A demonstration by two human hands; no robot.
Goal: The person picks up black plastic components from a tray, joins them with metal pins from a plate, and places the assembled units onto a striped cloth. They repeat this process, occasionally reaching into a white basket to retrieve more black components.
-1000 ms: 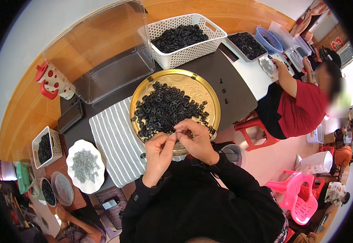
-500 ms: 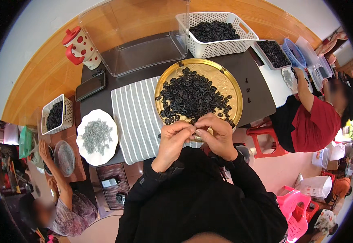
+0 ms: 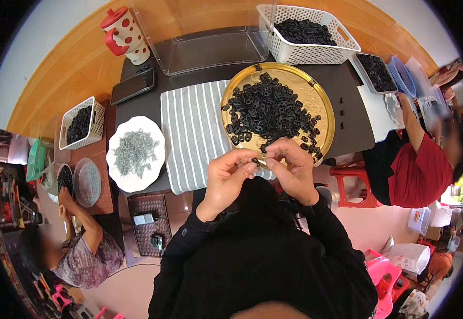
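Between the thumb and forefinger of my left hand [image 3: 225, 178] is a small black plastic piece [image 3: 255, 161]. Close beside it, my right hand [image 3: 295, 171] is closed in a pinch; whatever its fingertips hold is too small to make out. Both hands hover over the near edge of a round gold tray [image 3: 324, 106]. On that tray lies a heap of black plastic pieces with holes [image 3: 266, 111]. Left of my hands, a white scalloped plate [image 3: 115, 178] carries a pile of small greyish, see-through slender parts [image 3: 136, 153].
A grey-striped cloth [image 3: 191, 138] lies between plate and tray. Behind stand a clear plastic box [image 3: 210, 53], a white basket [image 3: 316, 53] of black pieces, a phone [image 3: 133, 86] and a spotted tumbler [image 3: 128, 34]. Co-workers sit at left [image 3: 90, 260] and right [image 3: 417, 170].
My hands have moved slightly apart at the fingertips, and the black piece now shows in my left fingers. The whole view has shifted, with the table sitting higher and further right.
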